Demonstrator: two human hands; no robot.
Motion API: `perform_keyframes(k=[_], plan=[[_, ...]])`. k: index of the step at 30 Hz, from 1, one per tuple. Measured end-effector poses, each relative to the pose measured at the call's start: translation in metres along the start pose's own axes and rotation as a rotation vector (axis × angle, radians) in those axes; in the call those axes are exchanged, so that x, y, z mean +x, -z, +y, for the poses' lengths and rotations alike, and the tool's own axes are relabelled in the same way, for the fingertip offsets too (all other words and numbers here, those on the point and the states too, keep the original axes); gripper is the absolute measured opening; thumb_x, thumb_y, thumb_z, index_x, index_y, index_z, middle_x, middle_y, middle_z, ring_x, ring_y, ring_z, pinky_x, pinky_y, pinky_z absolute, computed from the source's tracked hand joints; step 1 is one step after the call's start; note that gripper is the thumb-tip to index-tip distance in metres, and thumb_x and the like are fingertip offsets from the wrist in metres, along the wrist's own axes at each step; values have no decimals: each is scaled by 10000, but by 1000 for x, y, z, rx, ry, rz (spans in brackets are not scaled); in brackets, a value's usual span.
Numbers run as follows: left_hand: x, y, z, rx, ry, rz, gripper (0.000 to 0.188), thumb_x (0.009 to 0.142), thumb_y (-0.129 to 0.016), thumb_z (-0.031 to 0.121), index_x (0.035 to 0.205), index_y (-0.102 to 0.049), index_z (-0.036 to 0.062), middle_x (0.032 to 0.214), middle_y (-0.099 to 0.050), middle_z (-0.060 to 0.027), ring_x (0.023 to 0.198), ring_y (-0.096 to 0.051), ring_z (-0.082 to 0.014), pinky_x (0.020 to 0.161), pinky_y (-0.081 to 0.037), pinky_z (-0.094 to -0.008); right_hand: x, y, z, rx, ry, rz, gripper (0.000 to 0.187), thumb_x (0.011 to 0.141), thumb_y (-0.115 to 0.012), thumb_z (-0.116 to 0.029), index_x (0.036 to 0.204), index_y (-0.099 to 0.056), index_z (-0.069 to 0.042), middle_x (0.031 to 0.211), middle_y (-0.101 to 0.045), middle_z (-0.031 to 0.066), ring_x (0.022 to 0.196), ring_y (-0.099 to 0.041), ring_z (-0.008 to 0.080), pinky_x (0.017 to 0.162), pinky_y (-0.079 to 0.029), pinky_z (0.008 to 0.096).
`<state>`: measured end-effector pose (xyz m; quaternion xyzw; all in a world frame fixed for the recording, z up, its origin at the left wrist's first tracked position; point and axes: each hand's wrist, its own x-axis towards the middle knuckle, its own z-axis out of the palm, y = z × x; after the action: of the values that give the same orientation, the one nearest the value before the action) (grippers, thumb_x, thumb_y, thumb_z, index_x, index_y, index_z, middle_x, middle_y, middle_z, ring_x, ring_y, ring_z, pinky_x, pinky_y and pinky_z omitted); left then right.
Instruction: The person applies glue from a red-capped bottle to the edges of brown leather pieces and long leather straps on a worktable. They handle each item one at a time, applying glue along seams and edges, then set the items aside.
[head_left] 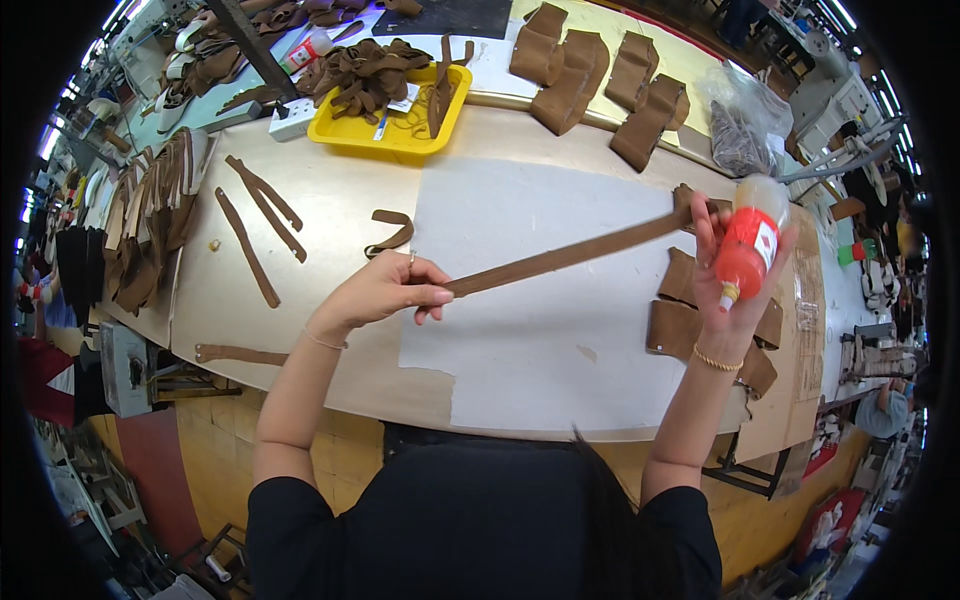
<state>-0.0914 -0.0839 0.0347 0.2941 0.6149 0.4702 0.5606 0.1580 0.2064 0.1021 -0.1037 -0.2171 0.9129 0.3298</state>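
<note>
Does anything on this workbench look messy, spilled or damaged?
No spill shows. The white paper sheet on the table has torn, ragged lower edges, and brown strips lie scattered at odd angles to the left. The yellow tray is heaped untidily.

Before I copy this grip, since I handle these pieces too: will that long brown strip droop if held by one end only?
Probably floppy: the long brown strip runs straight only while held between the left hand and right hand. A shorter strip on the table lies curled, suggesting soft material. It looks thin, so likely light.
</note>
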Motion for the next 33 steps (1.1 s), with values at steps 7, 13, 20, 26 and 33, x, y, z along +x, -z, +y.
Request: perform_keyframes(k=[7, 13, 20, 26, 33], plan=[[41, 30, 7, 181, 63, -51, 135, 868, -637, 97, 909, -624, -31, 722, -643, -76, 563, -570, -106, 545, -464, -231, -79, 85, 18, 30, -33, 403, 788, 823, -535, -667, 836, -581, 120, 996, -609, 263, 1151, -531, 393, 908, -527, 405], [160, 46, 35, 881, -16, -170, 62, 807, -638, 79, 838, -650, 26, 693, -642, -68, 512, -574, -132, 496, -473, -269, -148, 120, 49, -174, -46, 584, 762, 863, -426, -684, 1214, -422, -8, 1077, -599, 266, 962, -623, 357, 738, -573, 399], [222, 50, 35, 1452, -456, 354, 210, 789, -643, 108, 992, -646, 56, 981, -634, -130, 872, -623, -279, 765, -484, -380, -122, 109, 40, -365, 290, 634, 758, 843, -438, -701, 1187, -473, -27, 1001, -623, 160, 826, -639, 257, 661, -558, 365], [156, -17, -23, 1110, -750, 361, 324, 825, -658, 194, 1128, -612, 86, 1154, -569, -129, 1049, -554, -300, 914, -417, -414, -40, 127, 58, -600, 287, 328, 707, 848, -546, -599, 1265, -452, -36, 1161, -567, 87, 1065, -566, 202, 866, -509, 373], [118, -69, -57, 1048, -555, 565, 740, 765, -697, 473, 1326, -462, 51, 1366, -454, -149, 1310, -375, -311, 1078, -252, -487, 80, 87, 121, -1045, 250, -105, 559, 817, -707, -456, 1107, -591, 8, 1030, -642, 72, 938, -593, 136, 803, -488, 287]])
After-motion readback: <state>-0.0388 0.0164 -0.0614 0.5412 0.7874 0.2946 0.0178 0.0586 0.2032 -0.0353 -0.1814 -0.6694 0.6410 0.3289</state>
